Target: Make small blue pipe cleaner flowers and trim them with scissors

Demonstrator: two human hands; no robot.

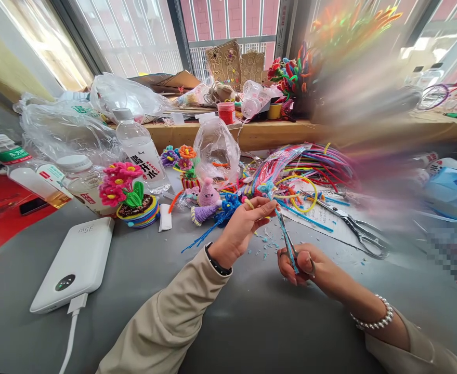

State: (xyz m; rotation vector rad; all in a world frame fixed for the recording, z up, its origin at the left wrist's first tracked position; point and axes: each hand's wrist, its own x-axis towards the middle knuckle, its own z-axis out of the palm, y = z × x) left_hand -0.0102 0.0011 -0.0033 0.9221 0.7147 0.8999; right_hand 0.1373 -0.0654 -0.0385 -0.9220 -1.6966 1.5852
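Observation:
My left hand [247, 223] pinches a light blue pipe cleaner flower [266, 188] between thumb and fingers. A light blue pipe cleaner stem [289, 248] hangs down from it toward my right hand [299, 264]. The fingers of my right hand go through the handles of small scissors [284, 228], whose blades point up along the stem near my left fingertips. Whether the blades touch the stem I cannot tell. Blue fuzz clippings [265, 246] lie on the grey table below. A dark blue pipe cleaner flower [228, 208] rests left of my left hand.
Large scissors [353, 223] lie on a printed sheet at right, near a bundle of coloured pipe cleaners [322, 163]. At left stand a potted pink flower [121, 182], a water bottle [144, 156] and a white power bank [76, 259] with its cable. A wooden ledge [181, 135] runs behind.

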